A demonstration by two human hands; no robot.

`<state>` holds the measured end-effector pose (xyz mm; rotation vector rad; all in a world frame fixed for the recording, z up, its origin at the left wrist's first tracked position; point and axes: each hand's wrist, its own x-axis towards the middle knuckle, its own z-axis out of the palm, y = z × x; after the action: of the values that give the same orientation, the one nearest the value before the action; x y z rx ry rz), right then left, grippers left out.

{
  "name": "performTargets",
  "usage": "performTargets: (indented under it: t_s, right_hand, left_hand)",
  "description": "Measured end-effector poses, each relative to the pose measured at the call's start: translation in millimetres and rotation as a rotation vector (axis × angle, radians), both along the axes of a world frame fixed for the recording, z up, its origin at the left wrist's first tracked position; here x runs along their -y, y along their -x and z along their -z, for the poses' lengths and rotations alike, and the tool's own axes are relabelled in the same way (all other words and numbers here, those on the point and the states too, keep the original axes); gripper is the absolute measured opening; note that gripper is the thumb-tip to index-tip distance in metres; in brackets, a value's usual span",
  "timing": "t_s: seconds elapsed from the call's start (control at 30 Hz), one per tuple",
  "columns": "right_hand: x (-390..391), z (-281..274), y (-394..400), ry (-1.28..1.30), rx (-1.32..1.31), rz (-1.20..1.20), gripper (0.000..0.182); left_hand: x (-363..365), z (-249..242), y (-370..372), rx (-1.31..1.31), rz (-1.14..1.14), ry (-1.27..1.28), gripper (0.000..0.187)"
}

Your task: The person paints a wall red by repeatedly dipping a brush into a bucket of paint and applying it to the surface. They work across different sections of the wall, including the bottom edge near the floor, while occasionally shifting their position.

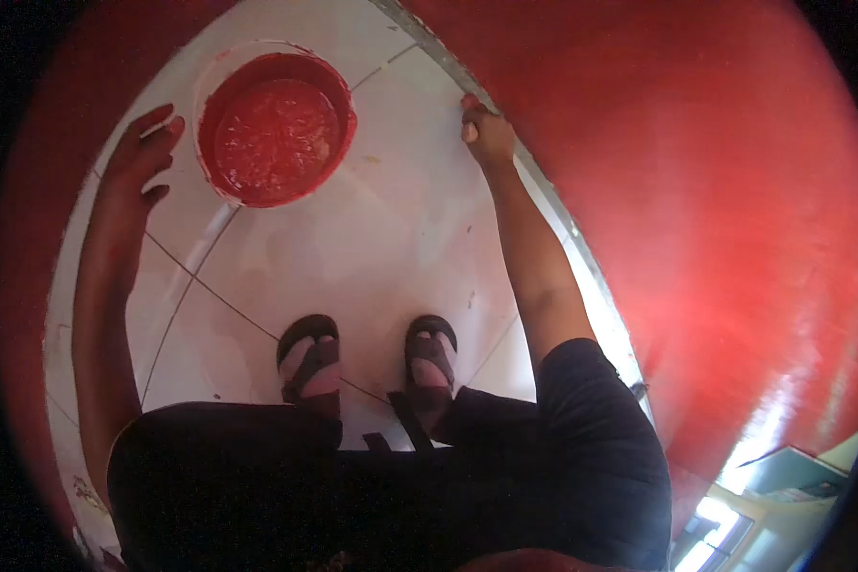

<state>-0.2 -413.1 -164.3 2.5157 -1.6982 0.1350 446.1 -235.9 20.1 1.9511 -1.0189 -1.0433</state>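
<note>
A bucket (346, 143) smeared with red stands on the tiled floor, with wet red paint (276, 138) inside. Just left of its rim is my left hand (141, 157), fingers curved and apart, holding nothing. My right hand (491, 135) is closed, close to the lower edge of the red wall (696, 191) on the right. A small reddish bit shows at the top of that fist; whatever the fingers grip is mostly hidden.
White floor tiles (381, 248) with dark joints lie between red walls on both sides. My sandalled feet (313, 357) are below the bucket. A bright window (715, 534) shows at the lower right.
</note>
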Motion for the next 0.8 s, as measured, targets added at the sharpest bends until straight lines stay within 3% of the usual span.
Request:
performTargets:
  t_s: [0.07,0.13,0.2,0.23,0.27,0.3,0.37,0.43,0.47,0.53,0.57,0.63,0.73,0.8]
  right_hand:
    - [2.3,2.9,4.1,0.027,-0.080,-0.017,0.030]
    - [22.5,-36.7,13.3,-0.137,-0.132,0.245,0.018]
    - [30.3,-95.2,37.2,0.138,0.208,0.074,0.025]
    - [37.7,-128.7,48.5,0.201,0.001,0.092,0.033]
    - [30.8,-169.9,48.7,0.375,0.142,-0.094,0.033]
    - [20.1,-214.9,42.6,0.445,0.145,-0.071,0.028]
    - [11.8,-280.2,31.5,0.713,0.377,-0.310,0.035]
    - [9.6,-321.0,25.3,0.888,0.347,-0.443,0.037]
    - [8.7,-332.9,24.2,1.012,0.295,-0.355,0.037]
    - [14.0,-324.9,30.0,1.135,0.245,-0.260,0.037]
    - [21.8,-293.8,43.0,0.803,0.589,-0.182,0.042]
    - [35.7,-218.8,59.7,0.739,0.314,-0.107,0.045]
    - [23.6,-86.5,61.4,0.734,-0.384,-0.125,0.034]
    - [-10.1,-37.5,37.9,0.335,-0.196,0.004,0.040]
  left_hand:
    - [-6.2,-1.0,-2.3,0.001,0.011,-0.037,0.062]
    - [-5.4,-1.9,-3.7,0.000,0.010,-0.022,0.067]
    - [-3.1,-1.7,-4.6,-0.027,0.017,-0.003,0.071]
    - [-0.8,-1.3,-5.5,-0.038,0.015,-0.007,0.071]
    - [2.4,-0.6,-5.9,-0.058,0.019,0.009,0.066]
    - [4.0,0.5,-5.1,-0.081,0.024,0.021,0.061]
    - [7.5,2.2,-1.3,-0.127,0.010,0.040,0.062]
    - [14.4,4.2,-2.1,-0.116,0.029,0.072,0.065]
    - [15.9,4.4,-1.8,-0.139,0.021,0.101,0.066]
    - [16.9,-0.8,2.0,-0.118,-0.001,0.102,0.066]
    - [16.0,-2.0,3.0,-0.098,-0.019,0.097,0.065]
    - [9.9,2.9,1.3,-0.072,-0.021,0.102,0.064]
    - [-6.8,1.5,-11.1,0.011,-0.016,0.076,0.063]
    - [-19.8,0.3,-19.4,0.068,-0.003,0.050,0.064]
